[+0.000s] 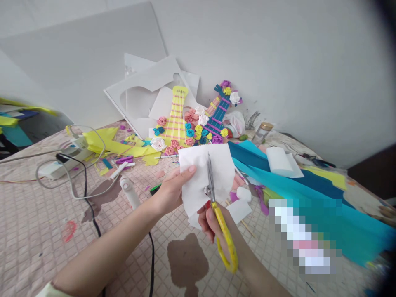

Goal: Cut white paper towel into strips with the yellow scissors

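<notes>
My left hand (pixel 173 187) pinches the left side of a piece of white paper (pixel 194 163), thumb on top, holding it up above the table. My right hand (pixel 213 218) grips scissors (pixel 220 220) with yellow-wrapped handles. The scissors' blades point away from me and lie across the middle of the paper; how far they have cut cannot be made out. Behind the paper stand a yellow guitar-shaped craft (pixel 175 119) with strings and paper flowers, and a blue one (pixel 219 113) with purple bands.
A white glue gun (pixel 129 193) lies left of my arm, near cables and a power strip (pixel 58 165). Yellow paper scraps (pixel 100 142) lie beyond. Teal paper (pixel 297 194) and a white roll (pixel 279 161) are at right. A glass jar (pixel 262 132) stands near the wall.
</notes>
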Demonstrator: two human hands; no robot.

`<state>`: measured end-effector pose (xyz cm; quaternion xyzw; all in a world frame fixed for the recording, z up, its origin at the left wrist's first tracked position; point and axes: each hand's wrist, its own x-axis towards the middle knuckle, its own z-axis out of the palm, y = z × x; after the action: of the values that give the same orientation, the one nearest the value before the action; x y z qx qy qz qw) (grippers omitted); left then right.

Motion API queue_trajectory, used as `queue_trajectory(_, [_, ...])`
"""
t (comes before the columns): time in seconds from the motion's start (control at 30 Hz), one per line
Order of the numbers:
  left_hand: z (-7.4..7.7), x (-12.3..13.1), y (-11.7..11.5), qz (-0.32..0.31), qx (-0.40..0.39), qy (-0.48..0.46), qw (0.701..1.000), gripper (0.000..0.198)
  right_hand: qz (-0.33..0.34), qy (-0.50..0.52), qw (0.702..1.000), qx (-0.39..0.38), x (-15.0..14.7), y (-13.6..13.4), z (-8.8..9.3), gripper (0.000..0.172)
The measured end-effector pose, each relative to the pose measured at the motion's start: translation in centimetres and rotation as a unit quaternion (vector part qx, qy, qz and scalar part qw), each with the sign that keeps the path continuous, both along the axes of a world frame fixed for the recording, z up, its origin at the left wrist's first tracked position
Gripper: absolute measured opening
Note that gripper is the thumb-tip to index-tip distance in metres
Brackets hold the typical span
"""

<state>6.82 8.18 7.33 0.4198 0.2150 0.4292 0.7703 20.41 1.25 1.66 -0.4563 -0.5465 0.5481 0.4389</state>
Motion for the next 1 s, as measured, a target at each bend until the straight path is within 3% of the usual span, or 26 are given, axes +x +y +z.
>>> queue_trajectory(0.2, [0.21,0.06,-0.14,0.006,-0.006,0.003,1.000,0.025,0.001,-0.014,1.000,0.019,0.01,0.14,-0.03,0.042])
queue_trajectory(0.63, [-0.26,-0.05,0.15,0.007,-0.006,0.002,1.000,0.028,-0.011,0.044,0.994,-0.098,-0.38,0.19,0.80,0.048])
queue_trajectory(1.0, [0.57,-0.19,-0.01,0.016,-0.011,-0.022,1.000,0.041,0.002,0.042,0.995,-0.093,-0.45,0.24,0.88,0.049])
